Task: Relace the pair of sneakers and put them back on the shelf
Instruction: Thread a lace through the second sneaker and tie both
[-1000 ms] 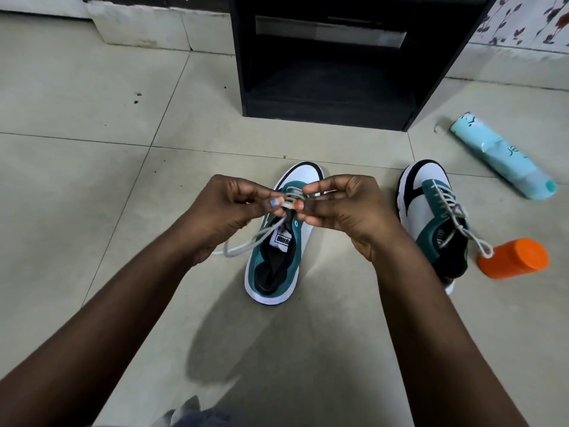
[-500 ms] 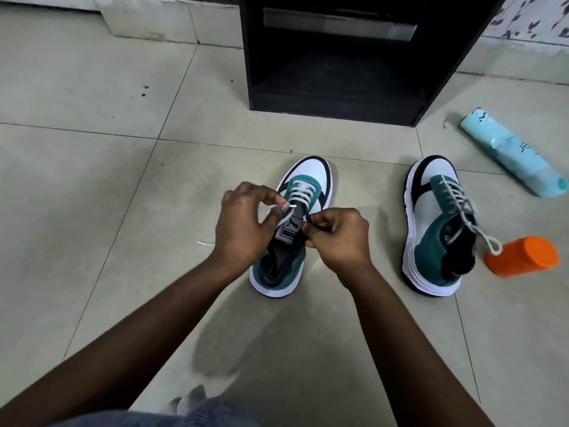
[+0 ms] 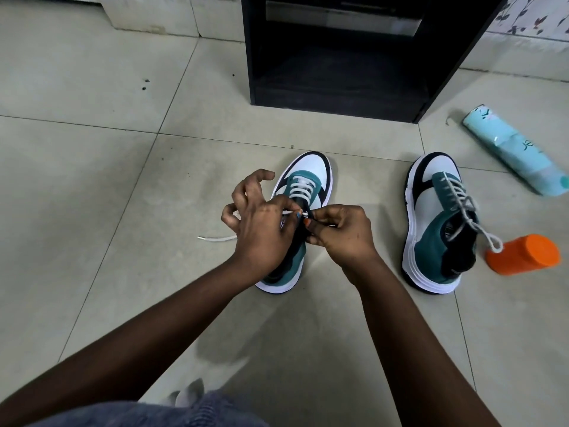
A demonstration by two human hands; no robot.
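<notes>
A teal, white and black sneaker (image 3: 308, 174) stands on the floor tiles, toe away from me. Both hands are over its tongue. My left hand (image 3: 261, 229) pinches the white lace (image 3: 295, 213) between thumb and forefinger, its other fingers spread. My right hand (image 3: 345, 235) pinches the lace on the other side, fingers curled. A loose lace end (image 3: 215, 238) trails on the floor to the left. The second sneaker (image 3: 437, 229) lies tilted at the right, laced and tied with a bow. The black shelf (image 3: 338, 50) stands open just beyond.
A light blue tube-shaped pack (image 3: 517, 152) lies on the floor at the far right. An orange bottle (image 3: 523, 254) lies beside the second sneaker's heel. A low tiled ledge (image 3: 154, 13) runs along the back left. My blue-clothed knee (image 3: 154, 414) shows at the bottom.
Both hands have come down from above the sneaker to its tongue, drawing the lace tight. The left hand's outer fingers have spread open and a lace end now lies on the floor.
</notes>
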